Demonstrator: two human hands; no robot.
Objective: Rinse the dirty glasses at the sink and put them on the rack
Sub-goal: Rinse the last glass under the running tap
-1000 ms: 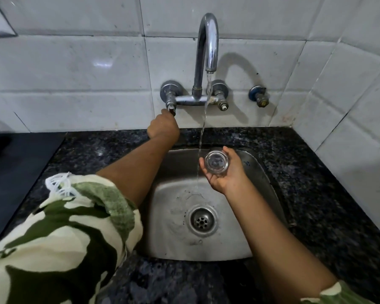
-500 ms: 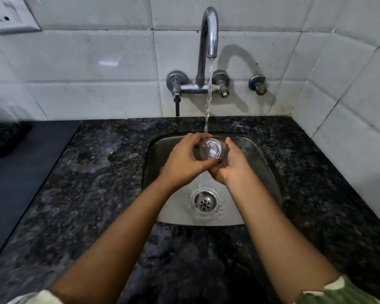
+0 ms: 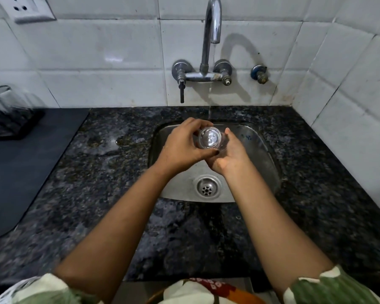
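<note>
Dark speckled stone counter (image 3: 101,194) carries a steel sink (image 3: 259,150), black mat (image 3: 20,176).

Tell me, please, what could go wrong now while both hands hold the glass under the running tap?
The wet glass, gripped by the left hand and right hand, might slip and break in the steel sink. The stream from the tap may splash onto the granite counter.

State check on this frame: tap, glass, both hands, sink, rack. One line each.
tap: running, stream falls to the glass
glass: upright, mouth up, held over the sink
left hand: grips the glass
right hand: holds the glass from the other side
sink: drain open, no plug
rack: blurred, a glass stands on it
</note>
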